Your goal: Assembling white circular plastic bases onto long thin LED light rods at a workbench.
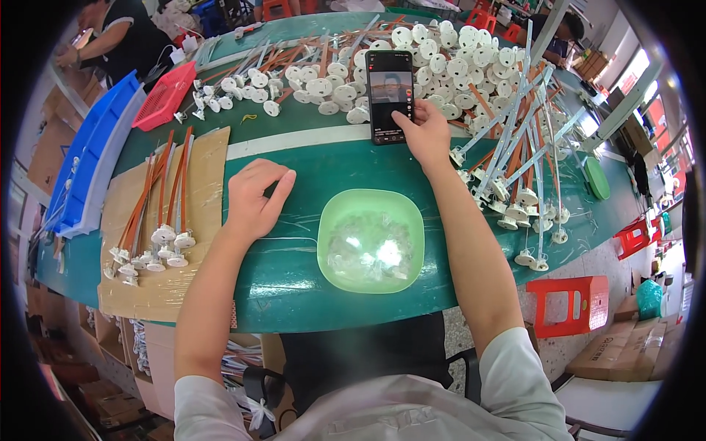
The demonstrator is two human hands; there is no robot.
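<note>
My right hand point(428, 131) is at the lower right edge of a black smartphone point(390, 121), its thumb on the lit screen and its other fingers bent at the phone's side. The phone stands nearly upright in front of a heap of white round discs point(448, 62). My left hand point(259, 192) rests on the green table, fingers curled under and thumb pointing out; I see nothing in it. Between my forearms stands a light green bowl point(329, 279) with clear, shiny plastic pieces point(371, 250) inside.
On the left, cardboard point(209, 165) carries brown strips with white ends point(165, 198). Beyond it are a blue tray point(95, 162) and a red basket point(163, 95). Pale strips point(515, 147) pile up at the right. A red stool point(570, 305) stands on the floor. Another person point(129, 40) is at the far left.
</note>
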